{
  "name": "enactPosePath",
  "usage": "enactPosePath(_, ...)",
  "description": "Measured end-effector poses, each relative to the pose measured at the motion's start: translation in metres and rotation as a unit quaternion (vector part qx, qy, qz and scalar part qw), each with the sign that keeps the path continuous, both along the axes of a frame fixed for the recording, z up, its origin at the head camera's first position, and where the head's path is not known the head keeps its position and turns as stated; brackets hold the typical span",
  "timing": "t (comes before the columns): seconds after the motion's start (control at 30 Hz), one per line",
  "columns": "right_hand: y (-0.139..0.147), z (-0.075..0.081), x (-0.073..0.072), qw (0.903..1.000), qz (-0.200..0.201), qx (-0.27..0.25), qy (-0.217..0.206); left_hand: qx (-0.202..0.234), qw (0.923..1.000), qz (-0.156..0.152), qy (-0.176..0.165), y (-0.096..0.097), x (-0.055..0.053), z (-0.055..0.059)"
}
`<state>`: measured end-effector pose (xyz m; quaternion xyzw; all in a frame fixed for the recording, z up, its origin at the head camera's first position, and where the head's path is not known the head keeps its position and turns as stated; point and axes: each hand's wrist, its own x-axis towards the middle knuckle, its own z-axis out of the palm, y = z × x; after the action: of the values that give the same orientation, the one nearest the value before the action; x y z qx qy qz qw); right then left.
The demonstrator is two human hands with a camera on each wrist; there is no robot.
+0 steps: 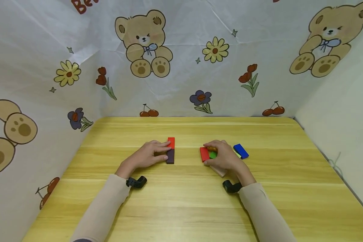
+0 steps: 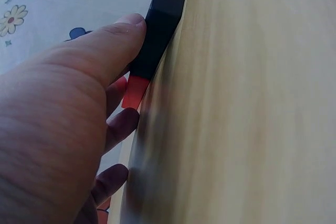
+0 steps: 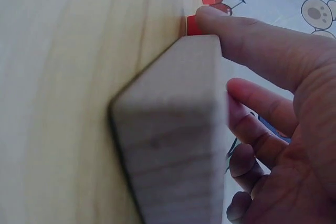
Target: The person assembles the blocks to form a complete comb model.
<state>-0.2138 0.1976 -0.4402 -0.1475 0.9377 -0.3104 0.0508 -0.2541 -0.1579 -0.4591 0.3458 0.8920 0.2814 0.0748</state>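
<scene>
Left of centre on the table, a red block (image 1: 171, 139) and a dark block (image 1: 170, 157) lie end to end in one line. My left hand (image 1: 146, 154) rests at their left side, thumb against the dark block and fingers, fairly straight, reaching the red one. Farther right, my right hand (image 1: 225, 156) pinches another red block (image 1: 204, 154) between thumb and forefinger at its two ends. Under and beside that hand are a green block (image 1: 213, 155), an orange-brown block (image 1: 212, 149) and a plain wooden block (image 1: 219, 170), all partly hidden.
A blue block (image 1: 241, 151) lies just right of my right hand, beside a pale yellow block (image 1: 237, 153) that is mostly covered. The wooden table (image 1: 181, 205) ends at the back against a patterned cloth (image 1: 181, 84). A pale wall (image 1: 345, 127) stands on the right.
</scene>
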Motion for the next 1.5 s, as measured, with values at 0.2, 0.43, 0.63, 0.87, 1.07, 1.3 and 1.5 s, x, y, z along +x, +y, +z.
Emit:
enactPosePath(0.2, -0.005, -0.003, -0.003, 0.9999, -0.001, 0.009, 0.014, -0.005, 0.9999, 0.004, -0.012, -0.001, 0.0, 0.002)
enactPosePath(0.43, -0.008, -0.005, -0.003, 0.9998, -0.005, 0.001, 0.018, -0.004, 0.9997, 0.008, -0.024, -0.002, 0.002, 0.002)
enactPosePath(0.63, -0.005, -0.004, -0.001, 0.9998, -0.009, -0.02, 0.0, -0.003, 0.9995, 0.007, -0.031, 0.0, 0.001, -0.001)
enactPosePath(0.87, -0.004, -0.002, -0.001, 0.995, -0.042, -0.077, -0.047, -0.003, 0.9994, 0.011, -0.032, 0.0, -0.002, -0.001)
enactPosePath(1.07, -0.004, 0.008, 0.001, 0.9954, -0.035, -0.087, -0.021, -0.003, 0.9993, 0.013, -0.035, 0.0, -0.002, 0.002)
enactPosePath(1.3, -0.015, 0.026, 0.007, 0.9936, -0.003, -0.112, 0.017, -0.001, 0.9994, 0.016, -0.03, 0.0, -0.003, 0.005)
enactPosePath(1.5, -0.033, 0.029, 0.02, 0.9865, 0.003, -0.164, 0.001, 0.002, 0.9992, 0.007, -0.039, -0.001, 0.0, 0.0)
